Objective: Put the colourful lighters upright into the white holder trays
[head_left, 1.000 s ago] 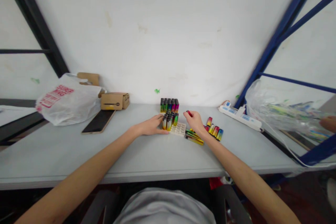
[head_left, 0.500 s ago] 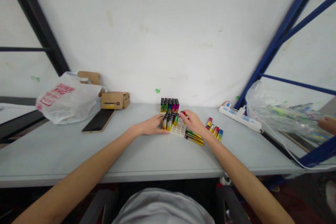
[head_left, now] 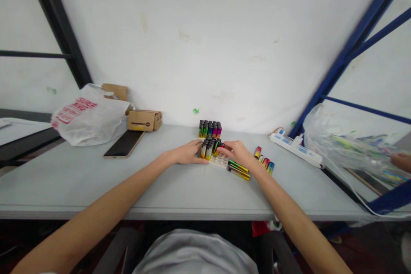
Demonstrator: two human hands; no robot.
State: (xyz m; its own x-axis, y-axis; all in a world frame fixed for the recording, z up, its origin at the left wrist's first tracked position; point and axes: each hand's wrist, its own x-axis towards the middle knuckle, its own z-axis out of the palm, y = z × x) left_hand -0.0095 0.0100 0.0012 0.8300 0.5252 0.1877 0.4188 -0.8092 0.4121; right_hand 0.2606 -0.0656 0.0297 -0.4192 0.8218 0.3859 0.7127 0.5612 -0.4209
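Note:
A white tray with round holes (head_left: 220,162) stands on the table, its left part filled with upright, shiny coloured lighters (head_left: 206,151). My left hand (head_left: 189,153) is curled round the tray's left side, thumb at the front and fingers behind. Above the tray's right half, my right hand (head_left: 238,153) pinches a red and yellow lighter (head_left: 221,146), which its fingers partly cover. Close behind is another block of upright lighters (head_left: 210,129) with black tops. Some gold and green lighters (head_left: 239,170) lie just right of the tray, and several more loose lighters (head_left: 266,163) lie beyond my right wrist.
At the left are a white plastic bag (head_left: 91,115), a small cardboard box (head_left: 144,120) and a dark phone (head_left: 124,144). A white power strip (head_left: 297,149) lies at the right by a blue frame (head_left: 337,62). Another person's hand (head_left: 402,162) shows at the far right.
My right hand has brought the lighter leftward and down, against the standing lighters in the tray. The left hand keeps its place at the tray. The whole view has shifted slightly.

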